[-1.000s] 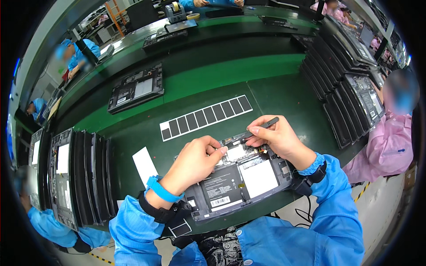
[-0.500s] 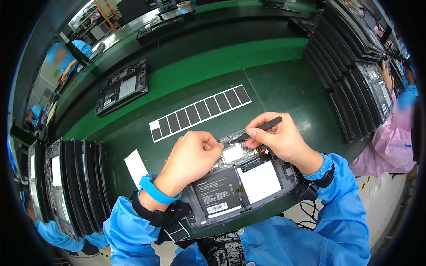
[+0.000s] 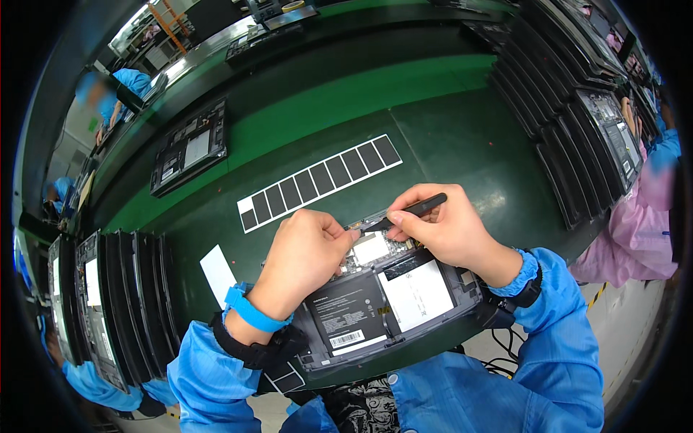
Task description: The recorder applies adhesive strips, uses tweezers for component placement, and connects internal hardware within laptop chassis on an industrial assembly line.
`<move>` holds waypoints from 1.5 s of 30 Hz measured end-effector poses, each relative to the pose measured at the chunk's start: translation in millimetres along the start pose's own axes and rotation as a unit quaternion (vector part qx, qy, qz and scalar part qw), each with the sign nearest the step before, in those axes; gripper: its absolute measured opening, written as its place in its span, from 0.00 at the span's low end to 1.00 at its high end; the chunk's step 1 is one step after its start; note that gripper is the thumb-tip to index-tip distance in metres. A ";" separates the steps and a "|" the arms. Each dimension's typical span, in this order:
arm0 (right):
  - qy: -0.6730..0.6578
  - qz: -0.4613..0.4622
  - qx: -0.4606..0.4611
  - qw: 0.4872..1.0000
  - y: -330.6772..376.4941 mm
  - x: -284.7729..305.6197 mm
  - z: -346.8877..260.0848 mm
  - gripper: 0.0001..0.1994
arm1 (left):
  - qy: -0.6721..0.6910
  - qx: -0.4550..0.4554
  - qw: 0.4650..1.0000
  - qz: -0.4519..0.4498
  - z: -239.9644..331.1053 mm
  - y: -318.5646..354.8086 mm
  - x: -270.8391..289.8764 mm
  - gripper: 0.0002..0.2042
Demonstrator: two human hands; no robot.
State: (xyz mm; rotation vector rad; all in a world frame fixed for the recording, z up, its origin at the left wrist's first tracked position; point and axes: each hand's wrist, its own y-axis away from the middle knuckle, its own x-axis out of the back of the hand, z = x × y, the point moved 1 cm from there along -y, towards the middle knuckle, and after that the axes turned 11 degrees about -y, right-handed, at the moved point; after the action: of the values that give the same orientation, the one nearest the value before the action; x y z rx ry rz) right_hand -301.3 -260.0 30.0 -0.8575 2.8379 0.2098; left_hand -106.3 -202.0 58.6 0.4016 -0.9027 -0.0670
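An opened tablet-like device (image 3: 465, 299) lies before me with its insides facing up. Its black battery (image 3: 348, 314) and a white rectangular panel (image 3: 419, 294) fill the near half; a circuit board (image 3: 371, 247) runs along the far half. My right hand (image 3: 458, 231) grips black tweezers (image 3: 424, 206), their tips down at the board's far edge. Close to those tips, my left hand (image 3: 304, 249) has thumb and forefinger pinched together over the board. Whatever may be between these fingers is hidden. A blue wrist strap (image 3: 256, 310) circles my left wrist.
Beyond the device lies a white sheet of black rectangular stickers (image 3: 321, 180). A white strip (image 3: 218, 276) is at its left. Another open device (image 3: 189, 146) rests farther back. Device stacks stand left (image 3: 133, 303) and right (image 3: 559, 144). Co-workers in blue (image 3: 130, 83) and pink (image 3: 624, 245) are nearby.
My right hand and the tweezers have shifted slightly left, nearer my left fingertips. The whole view has drifted a little. My left hand keeps its pinch.
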 end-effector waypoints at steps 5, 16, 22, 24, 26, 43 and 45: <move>0.000 0.004 -0.001 1.000 1.5 0.6 0.9 0.07 | -0.064 -0.009 0.998 0.015 3.4 -3.4 2.7 0.14; -0.072 0.055 0.110 0.990 3.1 -4.2 3.5 0.08 | -0.177 -0.017 0.982 0.068 -5.1 -4.2 7.1 0.23; -0.072 0.069 0.114 0.988 12.0 9.7 0.4 0.09 | -0.108 -0.110 0.970 0.187 -33.7 110.7 8.8 0.13; -0.075 0.087 0.112 0.987 25.8 15.8 -7.5 0.10 | -0.102 -0.102 0.962 0.231 -79.2 143.7 4.0 0.13; -0.039 0.069 0.108 0.991 41.1 -1.4 -16.2 0.10 | -0.194 -0.077 0.937 0.281 -130.2 172.6 -8.8 0.23; 0.355 -0.068 0.172 0.917 40.3 -196.0 49.9 0.09 | -0.172 -0.079 0.925 0.330 -171.0 187.2 -47.1 0.32; 0.350 -0.066 0.173 0.918 41.7 -198.5 49.2 0.09 | -0.172 -0.080 0.925 0.329 -171.4 188.7 -46.6 0.32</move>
State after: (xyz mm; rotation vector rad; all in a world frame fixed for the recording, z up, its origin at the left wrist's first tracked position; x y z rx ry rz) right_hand -155.8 -110.4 25.6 -1.2202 3.2460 -0.7464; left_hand -23.4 36.2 -1.5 -0.0879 -1.3310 0.4169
